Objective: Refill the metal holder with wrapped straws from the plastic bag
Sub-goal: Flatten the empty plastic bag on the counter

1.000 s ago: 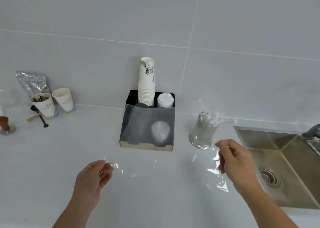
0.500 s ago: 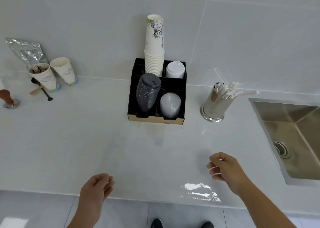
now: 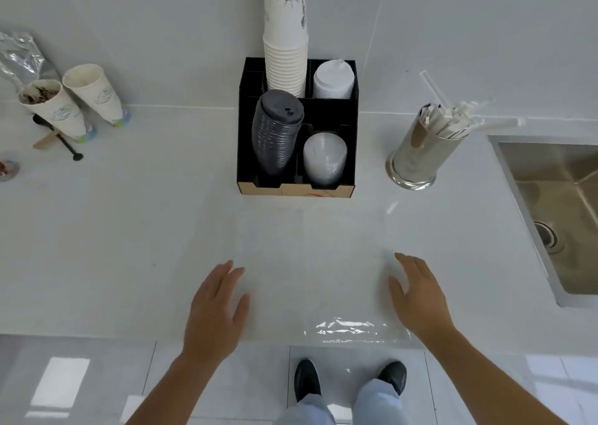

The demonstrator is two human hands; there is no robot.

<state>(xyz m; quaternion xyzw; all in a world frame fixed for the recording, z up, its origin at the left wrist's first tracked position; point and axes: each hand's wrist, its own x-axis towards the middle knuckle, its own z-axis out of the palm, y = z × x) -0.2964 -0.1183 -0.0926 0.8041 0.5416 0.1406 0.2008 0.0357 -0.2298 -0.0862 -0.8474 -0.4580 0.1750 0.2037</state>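
Observation:
The shiny metal holder (image 3: 420, 153) stands on the white counter at the right, with several paper-wrapped straws (image 3: 453, 119) sticking out of its top. A clear plastic bag (image 3: 307, 263) lies flat on the counter in front of me, nearly see-through, with a glinting crease at its near right corner. My left hand (image 3: 215, 308) rests open, fingers spread, on the bag's left side. Over the bag's right edge is my right hand (image 3: 417, 298), also open. I see no straws inside the bag.
A black organizer (image 3: 296, 190) with stacked paper cups (image 3: 286, 55) and lids stands behind the bag. Two paper cups (image 3: 72, 101) and a foil pouch (image 3: 19, 55) are at the far left. A steel sink (image 3: 556, 211) is at the right. The counter edge runs near me.
The bag, held up by both hands a second ago, now lies flat on the counter. Both hands have opened and rest on it. The view has tilted down.

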